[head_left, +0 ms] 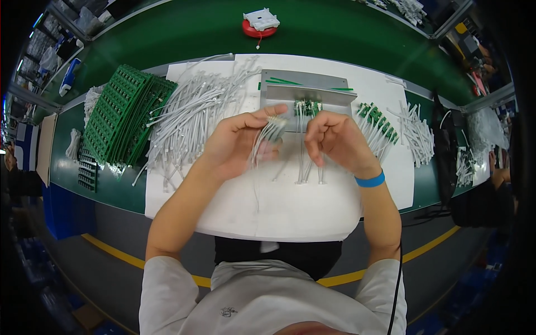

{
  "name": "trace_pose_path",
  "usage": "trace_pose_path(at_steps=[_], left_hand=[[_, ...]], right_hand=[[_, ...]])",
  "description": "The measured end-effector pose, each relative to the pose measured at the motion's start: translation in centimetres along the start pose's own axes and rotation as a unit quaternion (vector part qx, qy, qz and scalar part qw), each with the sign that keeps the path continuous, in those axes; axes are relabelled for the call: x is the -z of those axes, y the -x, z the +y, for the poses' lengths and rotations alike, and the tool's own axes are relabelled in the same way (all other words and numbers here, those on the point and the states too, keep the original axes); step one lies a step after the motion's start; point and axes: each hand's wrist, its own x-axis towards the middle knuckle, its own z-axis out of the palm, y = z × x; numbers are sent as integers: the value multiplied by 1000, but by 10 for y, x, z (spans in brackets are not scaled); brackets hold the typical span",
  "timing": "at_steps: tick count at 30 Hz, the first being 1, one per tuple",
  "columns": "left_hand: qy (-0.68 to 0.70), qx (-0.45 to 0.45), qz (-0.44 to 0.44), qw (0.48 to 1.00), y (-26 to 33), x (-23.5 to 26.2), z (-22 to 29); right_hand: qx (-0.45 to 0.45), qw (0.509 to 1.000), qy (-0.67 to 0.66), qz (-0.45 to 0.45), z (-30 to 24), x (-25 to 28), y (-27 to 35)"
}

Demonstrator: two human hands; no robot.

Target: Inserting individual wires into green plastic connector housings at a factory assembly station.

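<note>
I see the left hand (pixel 237 142) at frame centre, fingers curled shut around a bundle of thin white wire leads with small connectors (pixel 267 137). Right hand (pixel 335 142) just beside it, fingers bent inward; can't tell if it grips anything. Both hover over the white foam work mat (pixel 290 209), below a grey metal fixture (pixel 310 92). Loose pile of white cables (pixel 190 114) centre-left, stacked green circuit board panels (pixel 120 114) at left.

Left hand (pixel 237 142) fingers curled, pinching; right hand (pixel 335 139) curled, pinching.
</note>
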Motion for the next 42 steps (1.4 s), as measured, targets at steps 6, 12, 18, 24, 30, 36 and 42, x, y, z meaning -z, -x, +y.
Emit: trace_pose_path(at_steps=[6,12,18,24,30,36,42], left_hand=[[138,91,-132,977,-7,7,-27],[-71,9,-54,996,-13,-12,-33],[-323,-74,-43,942,-10,-2,-31],[-208,-2,-107,972,-9,2,-6],[-315,3,-157,936,1,-8,3],[-474,44,-64,877,2,-12,6],[-540,-27,-37,840,-2,-3,-3]], right_hand=[[48,975,159,144,20,-23,-12],[14,945,264,190,23,-27,-7],[-76,993,-57,66,-4,-14,-2],[-156,987,-27,12,-13,-6,9],[-128,956,200,170,-12,-32,-2],[-40,921,327,207,13,-28,-3],[-21,886,433,164,13,-25,-4]])
